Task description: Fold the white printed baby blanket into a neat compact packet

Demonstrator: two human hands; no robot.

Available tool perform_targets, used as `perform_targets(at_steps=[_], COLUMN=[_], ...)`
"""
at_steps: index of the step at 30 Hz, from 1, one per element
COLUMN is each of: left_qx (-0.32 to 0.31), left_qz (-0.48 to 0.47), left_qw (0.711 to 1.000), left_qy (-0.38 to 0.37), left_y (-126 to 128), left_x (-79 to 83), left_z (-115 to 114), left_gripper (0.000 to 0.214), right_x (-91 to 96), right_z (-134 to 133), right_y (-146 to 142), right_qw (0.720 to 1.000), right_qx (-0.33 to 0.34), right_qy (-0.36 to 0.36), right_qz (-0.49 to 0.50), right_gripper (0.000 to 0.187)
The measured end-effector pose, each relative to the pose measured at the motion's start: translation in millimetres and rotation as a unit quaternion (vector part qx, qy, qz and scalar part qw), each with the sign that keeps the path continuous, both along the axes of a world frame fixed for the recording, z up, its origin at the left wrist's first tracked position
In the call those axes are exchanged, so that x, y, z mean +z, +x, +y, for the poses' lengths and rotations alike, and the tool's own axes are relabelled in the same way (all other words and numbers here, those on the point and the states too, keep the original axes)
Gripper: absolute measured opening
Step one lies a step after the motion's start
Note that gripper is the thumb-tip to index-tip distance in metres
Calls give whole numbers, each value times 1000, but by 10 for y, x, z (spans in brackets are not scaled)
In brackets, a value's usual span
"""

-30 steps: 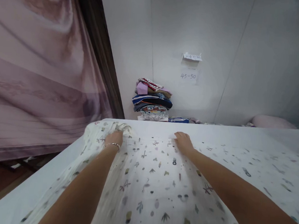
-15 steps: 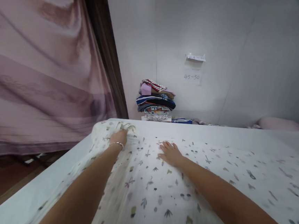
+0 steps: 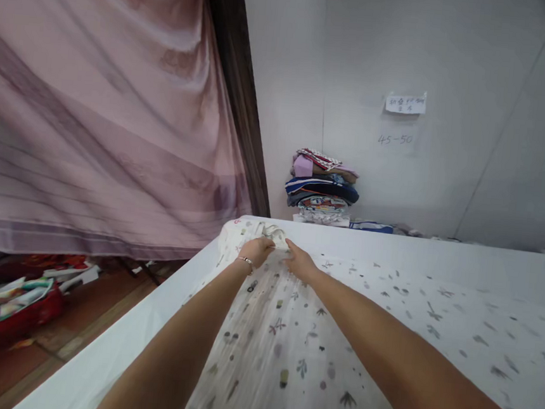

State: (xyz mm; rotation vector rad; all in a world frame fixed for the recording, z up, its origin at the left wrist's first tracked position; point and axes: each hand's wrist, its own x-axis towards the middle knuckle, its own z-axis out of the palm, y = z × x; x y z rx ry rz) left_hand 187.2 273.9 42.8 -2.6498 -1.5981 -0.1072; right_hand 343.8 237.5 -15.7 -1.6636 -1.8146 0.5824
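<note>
A white printed cloth [image 3: 297, 353] with small leaf and dot motifs lies across the white table and drapes toward me. Near the table's far left corner, my left hand [image 3: 256, 251], with a bracelet at its wrist, is closed on a bunched fold of this cloth. Just to its right, my right hand [image 3: 301, 264] takes the cloth's far edge between thumb and fingers. A small gap separates the two hands. Wrinkles run from the left hand toward me, and the cloth lies flatter to the right.
The white table [image 3: 378, 242] shows along its far and left edges. Folded clothes [image 3: 324, 187] are stacked behind it by the wall, below paper labels [image 3: 405, 104]. A pink curtain [image 3: 132, 109] hangs at left. Below it, a red container [image 3: 19, 310] full of items stands on the floor.
My right hand has moved left from lying flat on the cloth to its far edge beside my left hand. My left hand stays on the bunched fold. The view has turned left.
</note>
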Motion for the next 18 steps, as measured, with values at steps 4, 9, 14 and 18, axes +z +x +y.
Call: perform_targets(at_steps=[4, 9, 14, 18], left_qx=[-2, 52, 86, 120], left_qz=[25, 25, -32, -104], left_qw=[1000, 997, 994, 987], left_qy=[10, 55, 61, -9], left_y=[-110, -324, -565, -715], left_x=[47, 246, 423, 460], left_z=[7, 73, 149, 186], left_gripper=[26, 20, 22, 22], right_x=[-20, -14, -11, -40], right_z=[106, 84, 90, 109], right_y=[-104, -59, -44, -31], right_qw=[1000, 999, 996, 995], right_qx=[-4, -40, -61, -74], right_qy=[-14, -9, -12, -30], right_qz=[21, 24, 56, 62], right_gripper=[22, 20, 20, 22])
